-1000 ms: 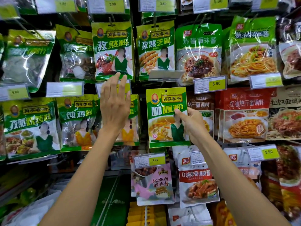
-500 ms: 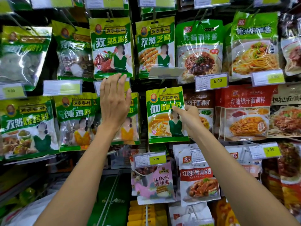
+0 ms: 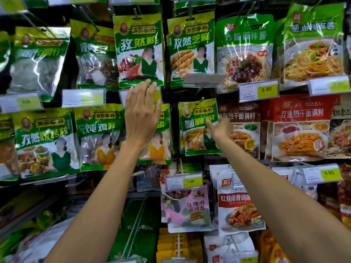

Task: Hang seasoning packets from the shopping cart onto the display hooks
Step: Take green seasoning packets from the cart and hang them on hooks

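At the metal hook (image 3: pixel 200 101) | right hand (image 3: pixel 221 130) pinched green-yellow plastic curry packet (image 3: pixel 195 130), seemingly seating its hole | left hand (image 3: pixel 141 118), fingers straight, steadied neighbouring green packet (image 3: pixel 162 149).

The curry packet (image 3: pixel 195 130) has moved back onto its hook (image 3: pixel 199 101) at mid-frame; the right hand (image 3: pixel 221 129) has slid up its edge.

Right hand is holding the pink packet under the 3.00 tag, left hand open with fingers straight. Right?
Not quite. In the head view the right hand pinches the green-and-yellow packet hanging above the 3.00 tag, not the pink packet. The left hand is open with fingers straight, as stated.
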Available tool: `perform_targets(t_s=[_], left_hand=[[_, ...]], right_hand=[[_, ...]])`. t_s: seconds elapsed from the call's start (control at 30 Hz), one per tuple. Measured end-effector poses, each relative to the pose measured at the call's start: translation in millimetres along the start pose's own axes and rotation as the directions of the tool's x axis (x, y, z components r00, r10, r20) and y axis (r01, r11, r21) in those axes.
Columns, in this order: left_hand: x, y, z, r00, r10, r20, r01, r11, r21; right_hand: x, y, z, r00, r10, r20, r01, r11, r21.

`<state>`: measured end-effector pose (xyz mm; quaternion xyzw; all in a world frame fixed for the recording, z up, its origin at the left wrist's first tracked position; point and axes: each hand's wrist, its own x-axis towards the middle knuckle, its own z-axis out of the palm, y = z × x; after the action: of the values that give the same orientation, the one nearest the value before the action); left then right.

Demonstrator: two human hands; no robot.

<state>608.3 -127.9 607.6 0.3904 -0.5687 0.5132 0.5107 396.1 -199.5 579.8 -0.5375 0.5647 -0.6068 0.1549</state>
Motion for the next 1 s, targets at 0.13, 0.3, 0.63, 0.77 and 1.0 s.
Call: perform_targets(t_s=[0.13, 0.3, 0.63, 0.77, 1.0], left_hand=[[-4, 11, -5, 0.998, -0.004, -0.057, 0.002, 0.999, -0.046], [-43, 77, -6, 0.997, 0.015, -0.073, -0.037, 0.950, -0.310], [-125, 326, -26, 0.777, 0.062, 0.626, 0.596, 0.243, -0.765], [-201, 437, -43, 0.562, 0.365, 0.742, 0.751, 0.151, -0.643], [-340, 580, -69, 0.144, 0.733, 0.665, 0.812, 0.296, -0.503]], right_hand=[[-12, 1, -13, 0.993, -0.117, -0.018, 0.115, 0.989, -0.089], [-53, 26, -63, 0.954, -0.279, -0.108, 0.278, 0.960, -0.021], [-172, 188, -248, 0.948, 0.009, -0.319, -0.026, 0.999, -0.048], [-242, 286, -324, 0.873, 0.269, -0.406, -0.357, 0.921, -0.157], [-371, 420, -408, 0.534, 0.600, -0.595, -0.789, 0.606, -0.098]])
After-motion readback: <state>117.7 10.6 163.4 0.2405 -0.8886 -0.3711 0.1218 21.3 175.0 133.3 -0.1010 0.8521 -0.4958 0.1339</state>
